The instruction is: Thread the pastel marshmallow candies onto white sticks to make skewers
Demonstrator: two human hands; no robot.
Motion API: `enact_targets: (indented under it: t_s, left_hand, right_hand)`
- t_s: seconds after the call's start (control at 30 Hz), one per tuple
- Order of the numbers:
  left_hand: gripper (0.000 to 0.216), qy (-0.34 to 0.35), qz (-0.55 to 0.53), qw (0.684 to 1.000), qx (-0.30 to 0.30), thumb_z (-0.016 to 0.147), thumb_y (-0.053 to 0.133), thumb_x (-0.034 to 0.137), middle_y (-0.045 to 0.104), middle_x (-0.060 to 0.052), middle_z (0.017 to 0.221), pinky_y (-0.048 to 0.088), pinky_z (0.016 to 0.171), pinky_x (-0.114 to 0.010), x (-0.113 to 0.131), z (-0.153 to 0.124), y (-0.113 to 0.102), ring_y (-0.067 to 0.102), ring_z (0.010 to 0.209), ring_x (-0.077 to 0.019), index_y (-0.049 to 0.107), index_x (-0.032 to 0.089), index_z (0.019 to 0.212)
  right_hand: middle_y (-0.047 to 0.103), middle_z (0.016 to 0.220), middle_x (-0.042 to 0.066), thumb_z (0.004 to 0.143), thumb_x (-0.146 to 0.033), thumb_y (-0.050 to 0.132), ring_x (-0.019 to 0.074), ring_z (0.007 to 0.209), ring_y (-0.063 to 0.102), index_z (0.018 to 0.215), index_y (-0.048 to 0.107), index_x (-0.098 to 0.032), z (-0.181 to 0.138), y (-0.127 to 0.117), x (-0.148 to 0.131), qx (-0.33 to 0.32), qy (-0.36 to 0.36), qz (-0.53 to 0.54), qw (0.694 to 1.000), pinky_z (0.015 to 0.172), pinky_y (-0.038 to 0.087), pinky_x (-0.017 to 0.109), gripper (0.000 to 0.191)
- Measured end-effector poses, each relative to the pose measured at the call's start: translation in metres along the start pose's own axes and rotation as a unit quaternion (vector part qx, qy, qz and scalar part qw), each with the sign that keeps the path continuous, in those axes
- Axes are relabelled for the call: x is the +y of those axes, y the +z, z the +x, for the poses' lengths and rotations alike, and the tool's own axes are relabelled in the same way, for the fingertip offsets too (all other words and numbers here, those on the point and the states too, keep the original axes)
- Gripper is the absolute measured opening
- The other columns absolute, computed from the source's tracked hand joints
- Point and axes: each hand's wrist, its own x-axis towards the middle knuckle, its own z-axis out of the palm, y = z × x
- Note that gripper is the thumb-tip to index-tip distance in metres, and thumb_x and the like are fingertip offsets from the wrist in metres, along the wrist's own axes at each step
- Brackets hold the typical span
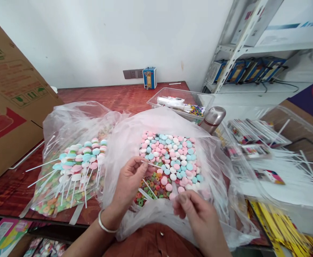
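Observation:
My left hand (131, 178), with a pale bangle on its wrist, pinches a thin white stick (152, 164) above an open clear plastic bag (124, 139). Pink, blue and white round candies (174, 153) fill much of the bag. Small ring-shaped candies (156, 184) in red, orange and green lie nearer to me, with a few loose white sticks on them. At the bag's front edge, my right hand (196, 212) is closed with thumb and fingers together; whether it pinches anything is hidden. On the left, finished candy sticks (78, 160) lie heaped on another bag of ring candies (51, 201).
A cardboard box (9, 96) stands on the left of the red-brown table (92, 93). Behind the open bag are a clear bin (169, 92) and a steel flask (214, 119). To the right, a large clear bin (242, 178) holds white sticks and packets beside metal shelves (237, 51).

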Motion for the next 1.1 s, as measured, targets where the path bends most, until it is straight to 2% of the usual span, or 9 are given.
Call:
enact_targets:
  t_s: [0.1, 0.17, 0.27, 0.33, 0.5, 0.67, 0.77, 0.93, 1.1]
  left_hand:
    - [0.024, -0.035, 0.029, 0.997, -0.069, 0.082, 0.071, 0.038, 0.072, -0.003, 0.08, 0.058, 0.071, -0.028, 0.008, 0.005, -0.003, 0.071, 0.075, -0.0161, 0.063, 0.017, 0.09]
    - [0.025, -0.071, 0.031, 0.988, -0.134, 0.083, 0.07, 0.04, 0.072, -0.004, 0.077, 0.058, 0.068, -0.029, 0.007, 0.004, 0.003, 0.071, 0.072, -0.0171, 0.062, 0.017, 0.089]
    - [0.028, -0.082, 0.084, 0.978, -0.172, 0.086, 0.064, 0.042, 0.072, -0.005, 0.077, 0.056, 0.066, -0.03, -0.003, 0.007, 0.011, 0.069, 0.071, -0.018, 0.064, 0.017, 0.099]
    - [0.024, -0.022, 0.2, 0.967, -0.156, 0.088, 0.06, 0.038, 0.073, -0.005, 0.083, 0.054, 0.07, -0.03, -0.012, 0.015, 0.01, 0.068, 0.076, -0.0185, 0.067, 0.02, 0.103]
    - [0.022, 0.152, 0.502, 0.834, -0.172, 0.093, 0.047, 0.018, 0.069, -0.007, 0.091, 0.046, 0.08, -0.032, -0.033, 0.037, 0.002, 0.062, 0.086, -0.0201, 0.069, 0.02, 0.088]
    - [0.008, 0.135, 0.618, 0.75, -0.195, 0.088, 0.057, 0.022, 0.064, -0.006, 0.088, 0.043, 0.072, -0.03, -0.039, 0.039, 0.017, 0.061, 0.083, -0.0214, 0.062, 0.019, 0.083]
    - [0.003, 0.111, 0.656, 0.722, -0.189, 0.084, 0.059, 0.019, 0.065, -0.006, 0.09, 0.041, 0.067, -0.029, -0.037, 0.041, 0.026, 0.061, 0.083, -0.0223, 0.06, 0.02, 0.087]
    - [0.015, 0.086, 0.633, 0.744, -0.196, 0.079, 0.052, 0.012, 0.066, -0.005, 0.087, 0.038, 0.064, -0.029, -0.032, 0.046, 0.025, 0.06, 0.081, -0.0221, 0.061, 0.02, 0.089]
    - [0.03, 0.037, 0.484, 0.847, -0.216, 0.083, 0.052, 0.02, 0.065, 0.0, 0.081, 0.042, 0.066, -0.027, -0.025, 0.052, 0.019, 0.059, 0.07, -0.0163, 0.064, 0.021, 0.111]
  right_hand:
    - [0.075, 0.109, 0.011, 0.09, -0.029, 0.058, 0.0291, 0.103, 0.068, 0.107, 0.074, -0.022, -0.005, 0.001, -0.002, 0.054, -0.203, -0.264, 0.941, 0.091, 0.053, 0.045, 0.024]
    - [0.073, 0.117, 0.012, 0.093, -0.023, 0.05, 0.0281, 0.107, 0.068, 0.123, 0.068, -0.021, 0.0, 0.002, 0.003, 0.012, -0.235, -0.32, 0.918, 0.091, 0.053, 0.043, 0.035]
    - [0.074, 0.114, 0.012, 0.097, -0.021, 0.038, 0.0237, 0.101, 0.071, 0.128, 0.065, -0.019, 0.006, 0.0, 0.019, -0.04, -0.173, -0.307, 0.935, 0.082, 0.058, 0.035, 0.041]
    - [0.074, 0.114, 0.012, 0.098, -0.027, 0.038, 0.0252, 0.102, 0.071, 0.122, 0.068, -0.019, 0.007, -0.008, 0.029, -0.01, -0.108, -0.303, 0.947, 0.082, 0.057, 0.035, 0.04]
    - [0.077, 0.103, 0.009, 0.096, -0.042, 0.042, 0.0262, 0.094, 0.072, 0.112, 0.071, -0.019, -0.002, -0.036, 0.044, 0.052, -0.015, -0.3, 0.952, 0.074, 0.056, 0.031, 0.041]
    - [0.076, 0.088, 0.004, 0.097, -0.046, 0.043, 0.0214, 0.075, 0.07, 0.102, 0.073, -0.02, -0.009, -0.039, 0.047, 0.044, 0.0, -0.282, 0.958, 0.064, 0.051, 0.026, 0.04]
    - [0.077, 0.089, 0.005, 0.097, -0.046, 0.043, 0.0205, 0.073, 0.069, 0.104, 0.073, -0.02, -0.009, -0.033, 0.046, 0.041, -0.002, -0.263, 0.964, 0.064, 0.051, 0.025, 0.041]
    - [0.077, 0.094, 0.006, 0.097, -0.046, 0.044, 0.0205, 0.077, 0.07, 0.108, 0.073, -0.019, -0.009, -0.034, 0.047, 0.029, 0.0, -0.24, 0.97, 0.067, 0.051, 0.025, 0.041]
    - [0.076, 0.091, 0.005, 0.096, -0.045, 0.044, 0.0207, 0.079, 0.07, 0.108, 0.073, -0.019, -0.01, -0.035, 0.054, 0.038, 0.007, -0.242, 0.97, 0.067, 0.05, 0.025, 0.041]
